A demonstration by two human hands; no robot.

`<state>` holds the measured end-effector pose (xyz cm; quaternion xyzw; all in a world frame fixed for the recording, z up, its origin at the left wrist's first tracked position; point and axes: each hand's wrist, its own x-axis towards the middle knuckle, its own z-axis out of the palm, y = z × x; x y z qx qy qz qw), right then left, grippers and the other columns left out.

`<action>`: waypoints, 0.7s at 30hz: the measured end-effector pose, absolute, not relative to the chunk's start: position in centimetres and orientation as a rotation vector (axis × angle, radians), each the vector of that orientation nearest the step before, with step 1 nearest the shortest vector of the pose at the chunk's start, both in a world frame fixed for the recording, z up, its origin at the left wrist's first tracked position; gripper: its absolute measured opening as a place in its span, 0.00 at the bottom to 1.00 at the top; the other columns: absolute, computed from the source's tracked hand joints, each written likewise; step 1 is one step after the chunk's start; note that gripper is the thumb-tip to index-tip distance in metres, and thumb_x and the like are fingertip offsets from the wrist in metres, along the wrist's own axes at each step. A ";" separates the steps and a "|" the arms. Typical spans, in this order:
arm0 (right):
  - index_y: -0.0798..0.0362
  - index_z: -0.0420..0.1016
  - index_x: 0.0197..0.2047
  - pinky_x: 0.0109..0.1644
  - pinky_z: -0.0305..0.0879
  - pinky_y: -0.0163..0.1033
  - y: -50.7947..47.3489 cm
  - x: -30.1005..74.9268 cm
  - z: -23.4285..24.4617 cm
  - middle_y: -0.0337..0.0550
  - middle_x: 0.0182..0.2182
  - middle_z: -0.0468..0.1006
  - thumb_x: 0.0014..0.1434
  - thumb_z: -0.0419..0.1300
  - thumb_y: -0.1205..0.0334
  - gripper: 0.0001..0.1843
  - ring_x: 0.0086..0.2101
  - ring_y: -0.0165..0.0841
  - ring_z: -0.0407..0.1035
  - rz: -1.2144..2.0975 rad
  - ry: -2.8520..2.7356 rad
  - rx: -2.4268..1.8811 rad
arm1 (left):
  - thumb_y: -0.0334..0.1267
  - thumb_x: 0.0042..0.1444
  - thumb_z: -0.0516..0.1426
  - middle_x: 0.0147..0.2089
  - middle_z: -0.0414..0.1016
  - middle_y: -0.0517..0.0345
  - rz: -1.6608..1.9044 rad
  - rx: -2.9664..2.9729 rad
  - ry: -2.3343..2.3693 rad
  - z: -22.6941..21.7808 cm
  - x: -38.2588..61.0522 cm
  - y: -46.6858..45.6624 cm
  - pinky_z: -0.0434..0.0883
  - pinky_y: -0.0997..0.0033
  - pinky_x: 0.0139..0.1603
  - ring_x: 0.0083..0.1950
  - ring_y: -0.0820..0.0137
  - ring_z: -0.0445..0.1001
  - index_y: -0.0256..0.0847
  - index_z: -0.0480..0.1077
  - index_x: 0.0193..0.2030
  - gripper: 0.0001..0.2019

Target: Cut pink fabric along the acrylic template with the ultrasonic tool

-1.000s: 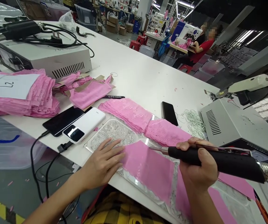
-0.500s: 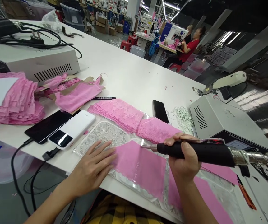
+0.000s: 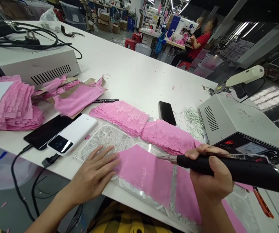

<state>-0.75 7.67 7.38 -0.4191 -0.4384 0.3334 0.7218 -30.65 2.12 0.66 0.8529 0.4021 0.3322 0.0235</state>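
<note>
at left, a power bank [image 3: 77,129] is lying; the left hand [image 3: 93,174] is resting slightly spread fingers on the left edge of a near panel [image 3: 144,173]; at right, the right hand [image 3: 213,178] is gripping a tool [image 3: 246,170] in curled fingers, its tip over the panel.

Operator's body: bare left hand [image 3: 93,174] and bare right hand [image 3: 212,178], continuing into bare forearms [image 3: 57,205]. Lower margin: garment [image 3: 127,223] in yellow and black checks, broad squares crossed by darker bands, its upper part appearing dark.
</note>
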 end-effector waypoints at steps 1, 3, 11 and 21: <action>0.52 0.70 0.30 0.29 0.71 0.43 7.7 -0.8 7.3 0.36 0.28 0.69 0.46 0.59 0.63 0.05 0.22 0.28 0.67 0.740 -0.968 -0.925 | 0.28 0.62 0.55 0.58 0.75 0.54 1.029 2.641 1.245 0.7 -30.6 2.1 0.58 0.51 0.71 0.69 0.59 0.62 0.43 0.67 0.62 0.22; 0.52 0.70 0.30 0.29 0.71 0.43 7.7 -0.8 7.3 0.36 0.28 0.69 0.46 0.59 0.62 0.06 0.22 0.28 0.67 0.738 -0.966 -0.925 | 0.27 0.62 0.55 0.58 0.75 0.53 1.022 2.644 1.243 0.7 -30.7 2.1 0.58 0.51 0.71 0.69 0.58 0.62 0.42 0.67 0.61 0.21; 0.52 0.70 0.29 0.29 0.71 0.42 8.0 -1.0 7.2 0.36 0.27 0.70 0.48 0.60 0.62 0.04 0.22 0.29 0.68 0.741 -1.017 -0.898 | 0.28 0.62 0.55 0.58 0.75 0.53 1.002 2.679 1.225 0.7 -30.8 2.3 0.58 0.52 0.71 0.69 0.59 0.62 0.41 0.67 0.60 0.19; 0.53 0.72 0.28 0.25 0.68 0.40 6.2 3.0 8.5 0.36 0.26 0.70 0.44 0.58 0.62 0.06 0.20 0.28 0.65 0.677 -0.958 -0.932 | 0.26 0.60 0.55 0.61 0.73 0.50 1.026 2.710 1.181 0.6 -31.2 2.4 0.59 0.46 0.69 0.70 0.55 0.60 0.41 0.66 0.61 0.21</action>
